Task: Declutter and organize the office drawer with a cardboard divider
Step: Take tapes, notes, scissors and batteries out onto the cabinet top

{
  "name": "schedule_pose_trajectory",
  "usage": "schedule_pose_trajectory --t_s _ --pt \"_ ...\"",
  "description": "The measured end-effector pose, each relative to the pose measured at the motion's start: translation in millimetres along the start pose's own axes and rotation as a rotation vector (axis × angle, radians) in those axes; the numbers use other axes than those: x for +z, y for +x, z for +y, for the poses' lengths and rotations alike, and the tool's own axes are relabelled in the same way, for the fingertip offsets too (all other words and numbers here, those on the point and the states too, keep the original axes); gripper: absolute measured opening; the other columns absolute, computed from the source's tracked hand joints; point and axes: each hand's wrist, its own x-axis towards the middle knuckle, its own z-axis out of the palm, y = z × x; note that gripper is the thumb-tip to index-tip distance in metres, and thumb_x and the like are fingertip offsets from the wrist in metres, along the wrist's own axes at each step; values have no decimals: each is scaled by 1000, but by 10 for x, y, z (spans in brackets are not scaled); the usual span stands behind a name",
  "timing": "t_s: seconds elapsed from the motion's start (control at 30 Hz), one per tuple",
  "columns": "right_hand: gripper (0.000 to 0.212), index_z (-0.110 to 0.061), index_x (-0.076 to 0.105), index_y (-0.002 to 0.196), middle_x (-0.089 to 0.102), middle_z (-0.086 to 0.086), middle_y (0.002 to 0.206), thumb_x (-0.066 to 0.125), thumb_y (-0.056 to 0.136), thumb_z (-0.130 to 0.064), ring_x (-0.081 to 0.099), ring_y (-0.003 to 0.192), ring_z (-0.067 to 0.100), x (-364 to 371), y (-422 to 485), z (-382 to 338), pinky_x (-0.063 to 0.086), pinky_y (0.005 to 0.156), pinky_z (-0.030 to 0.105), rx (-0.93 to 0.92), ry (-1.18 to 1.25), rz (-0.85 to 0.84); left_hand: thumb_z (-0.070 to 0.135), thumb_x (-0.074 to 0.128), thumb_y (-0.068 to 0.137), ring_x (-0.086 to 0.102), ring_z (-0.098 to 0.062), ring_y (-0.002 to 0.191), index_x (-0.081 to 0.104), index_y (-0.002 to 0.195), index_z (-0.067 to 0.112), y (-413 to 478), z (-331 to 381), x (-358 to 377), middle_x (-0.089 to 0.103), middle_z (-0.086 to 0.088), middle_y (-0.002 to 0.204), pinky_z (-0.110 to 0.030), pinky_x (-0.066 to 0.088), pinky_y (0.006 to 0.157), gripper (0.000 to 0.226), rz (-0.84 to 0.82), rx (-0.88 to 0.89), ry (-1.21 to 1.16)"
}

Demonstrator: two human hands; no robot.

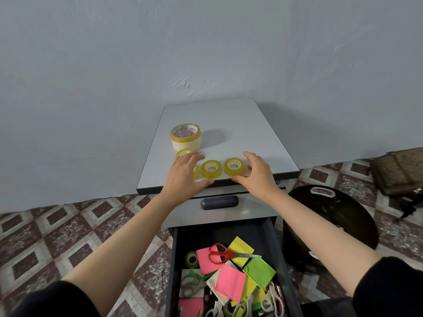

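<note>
Left grip is lying released, fingers straight and spread, covering the covered roll near the front edge of the counter. Right grip is cupping the right roll, with the thumb at the roll's 6 o'clock and the fingers curling in at 3 o'clock. Whether it is actually pinching, I can't tell.

The middle roll is sitting flat between the two hands, untouched. At 12 o'clock from the left fingertips a back roll is peeking out, and beyond it the big roll is sitting flat on a paler roll.

These small tape rolls are looking light, stiff and glossy, so likely slick on the sides. Flat like this they shouldn't be rolling off. The best hold looks like thumb and fingers across the outer rim, or a finger hooked through the core.

Down at 6 o'clock the drawer is hanging open, crowded with bright notes, red scissors and one more roll. No cardboard divider is showing.
</note>
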Motion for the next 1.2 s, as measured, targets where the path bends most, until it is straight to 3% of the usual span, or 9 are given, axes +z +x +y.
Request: schedule_pose_trajectory --t_s 0.1,0.27,0.33,0.4,0.47,0.53,0.73,1.07,1.2 --pt "65 -7 40 137 49 9 135 72 81 -16 47 123 22 -64 -177 58 36 103 30 5 -5 50 26 73 79 55 -17 96 64 107 10 -230 5 -67 61 -3 106 -24 41 76 33 119 25 -55" --pt "48 -7 49 129 55 5 126 67 84 -10 56 104 22 -173 -545 175 39 83 22 78 77 25 12 71 80 59 -15 80 69 87 9 -641 -34 -142 63 1 84 -28 48 73 7 89 9 -135" --pt "30 -6 60 114 61 6 112 66 85 -9 58 94 19 -201 -727 270 42 80 23 100 18 5 11 70 81 58 -13 77 69 82 11 -836 -67 -162 64 2 80 -28 49 72 2 63 -7 -121" --pt "3 -5 68 85 66 6 88 65 84 -5 58 80 17 -233 -897 372 47 71 23 122 -17 0 11 69 81 58 -12 76 69 80 12 -1019 -114 -155 64 3 78 -29 48 71 2 27 -32 -110" --pt "11 -5 68 72 63 1 71 65 83 -3 58 73 16 -234 -1033 451 41 63 21 135 -38 -25 10 68 81 58 -12 75 70 79 12 -1190 -157 -116 65 4 77 -29 48 70 3 -17 -76 -117" --pt "14 -9 68 69 60 -5 64 66 83 -5 58 71 16 -206 -1159 486 39 65 21 146 -56 -69 9 68 82 60 -13 75 70 80 11 -1360 -174 -62 66 2 78 -28 49 70 3 -64 -121 -126" --pt "31 -23 59 57 58 -10 59 65 81 -4 59 64 16 23 -1384 564 49 72 29 120 -55 -174 9 66 83 58 -12 74 71 83 8 -1758 -187 144 67 -1 80 -17 42 66 5 -150 -213 -153" --pt "17 -16 66 69 59 -11 62 67 83 -7 52 56 0 525 -1508 911 40 61 17 179 -70 -392 16 59 87 63 -18 82 71 92 10 -2065 -428 590 71 -5 91 -31 49 72 14 -442 -398 -120" --pt "20 -18 64 67 58 -13 61 67 83 -7 52 51 -1 667 -1393 1031 39 56 11 214 -101 -444 17 57 89 63 -21 87 69 98 9 -1997 -560 797 70 -7 97 -29 48 72 17 -495 -437 -112"
